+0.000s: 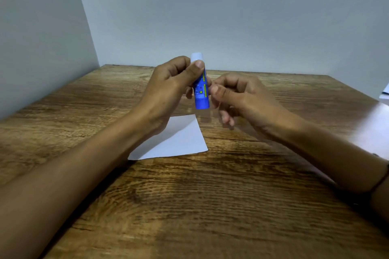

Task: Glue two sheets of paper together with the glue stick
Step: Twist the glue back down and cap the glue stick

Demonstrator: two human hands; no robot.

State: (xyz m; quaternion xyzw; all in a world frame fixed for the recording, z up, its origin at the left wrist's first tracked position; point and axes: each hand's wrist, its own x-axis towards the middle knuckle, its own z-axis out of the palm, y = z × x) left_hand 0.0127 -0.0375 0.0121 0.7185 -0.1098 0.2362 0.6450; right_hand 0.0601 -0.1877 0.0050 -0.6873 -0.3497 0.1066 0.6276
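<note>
both hands [168,82] [235,99] around upright glue stick [201,88]

Wood-grain table [189,206] in a corner of pale grey walls [231,17].

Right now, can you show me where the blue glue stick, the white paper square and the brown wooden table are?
Blue glue stick [201,92], head view, on its blue label.
White paper square [179,141], head view, on its bare middle.
Brown wooden table [210,206], head view, on bare wood near the person.
</note>
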